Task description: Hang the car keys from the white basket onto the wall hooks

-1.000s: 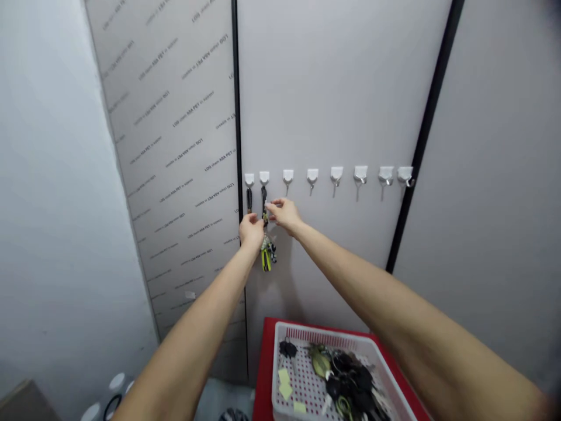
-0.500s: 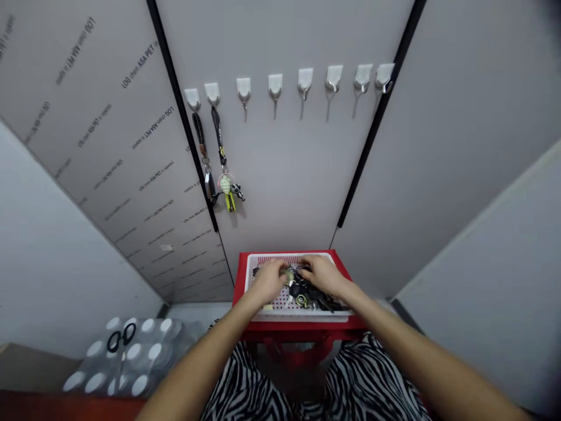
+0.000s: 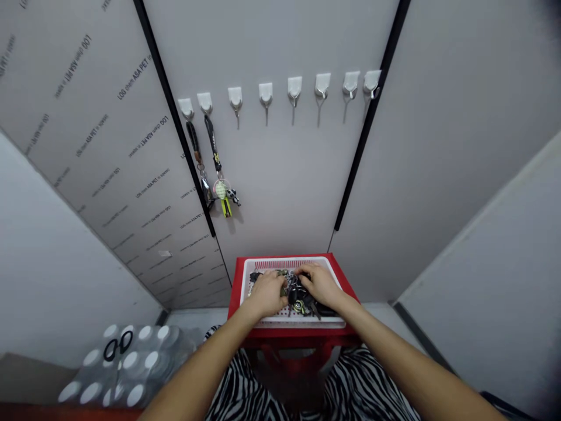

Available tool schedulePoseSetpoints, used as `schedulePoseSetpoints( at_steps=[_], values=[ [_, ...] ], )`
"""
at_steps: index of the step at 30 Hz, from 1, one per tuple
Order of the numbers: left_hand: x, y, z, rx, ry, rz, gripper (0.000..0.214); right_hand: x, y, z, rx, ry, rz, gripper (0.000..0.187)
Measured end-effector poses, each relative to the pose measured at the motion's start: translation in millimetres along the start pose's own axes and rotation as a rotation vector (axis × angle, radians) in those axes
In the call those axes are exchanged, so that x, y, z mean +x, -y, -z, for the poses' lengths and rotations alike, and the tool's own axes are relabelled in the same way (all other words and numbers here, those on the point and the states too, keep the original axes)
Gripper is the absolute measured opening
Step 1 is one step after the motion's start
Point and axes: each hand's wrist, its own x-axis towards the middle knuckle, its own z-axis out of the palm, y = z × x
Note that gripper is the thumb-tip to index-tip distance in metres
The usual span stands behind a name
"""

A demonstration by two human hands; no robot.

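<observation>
While both hands rummage keys (image 3: 302, 298) | white basket (image 3: 267, 264) | red stool (image 3: 234, 292)

A bare, makeshift room, like a staging corner rather than a lived-in home: the grey wall panels (image 3: 109, 134) left of the row of white hooks (image 3: 265, 92) keep their printed protective film (unpeeled), and a shrink-wrapped bottle pack (image 3: 127, 368) sits on the floor below them.
</observation>
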Motion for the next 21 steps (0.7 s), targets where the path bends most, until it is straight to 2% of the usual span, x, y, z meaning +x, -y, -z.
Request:
schedulePoseSetpoints(
  at_steps=[3,6,9,12,17,21],
  values=[
    [-1,3,2.8,-0.085,-0.042,0.113,0.017,-1,3,2,0.071,-0.011,0.003,0.024],
    [0,6,6.3,-0.263,-0.158,0.196,0.015,-3,7,2,0.084,0.042,0.086,0.021],
    [3,8,8.9,-0.642,-0.302,0.252,0.014,-5,9,2,0.041,0.091,0.136,0.019],
    [6,10,13.7,-1.051,-0.388,0.310,0.012,-5,11,3,0.027,0.104,0.152,0.015],
    [7,14,39.4,-1.551,-0.457,0.377,0.019,-5,15,11,0.195,0.060,0.136,0.019],
    [5,12,65.3,-1.727,-0.429,0.308,0.022,1,24,15,0.368,0.099,0.109,0.018]
  ],
)
